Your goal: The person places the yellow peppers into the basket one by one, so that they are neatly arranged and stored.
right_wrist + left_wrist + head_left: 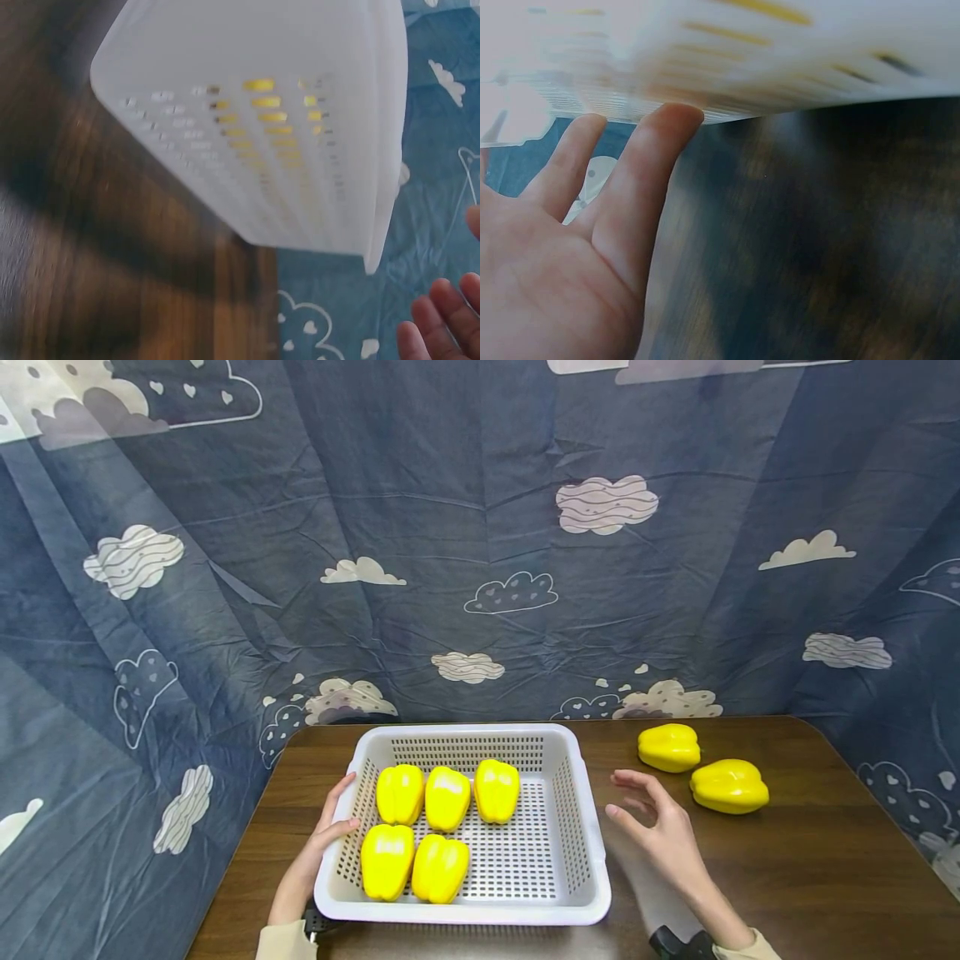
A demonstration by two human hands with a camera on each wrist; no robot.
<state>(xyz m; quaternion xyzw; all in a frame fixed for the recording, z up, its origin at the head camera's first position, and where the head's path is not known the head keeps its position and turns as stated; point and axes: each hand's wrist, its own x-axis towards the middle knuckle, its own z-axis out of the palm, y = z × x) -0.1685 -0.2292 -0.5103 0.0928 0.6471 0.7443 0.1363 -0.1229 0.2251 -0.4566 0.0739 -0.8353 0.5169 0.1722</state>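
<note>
A white perforated plastic basket (459, 912) holds several yellow bell peppers (447, 799), grouped toward its left side. At the basket's left side is my left hand (318, 847), its thumb and fingertips at the rim. In the left wrist view, straight fingers (634, 202) reach up against the slotted wall. My right hand (663, 835) hovers to the right of the basket, apart from it, fingers loosely bent and nothing in them. Beyond this hand, on the table, lie two more yellow bell peppers, one farther back (669, 748) and one nearer (729, 786).
The brown wooden table (817, 852) carries the basket and the loose peppers. A dark blue curtain (450, 568) with a cloud pattern hangs behind the table and along its sides. Dark wrist devices (682, 943) show at the cuffs.
</note>
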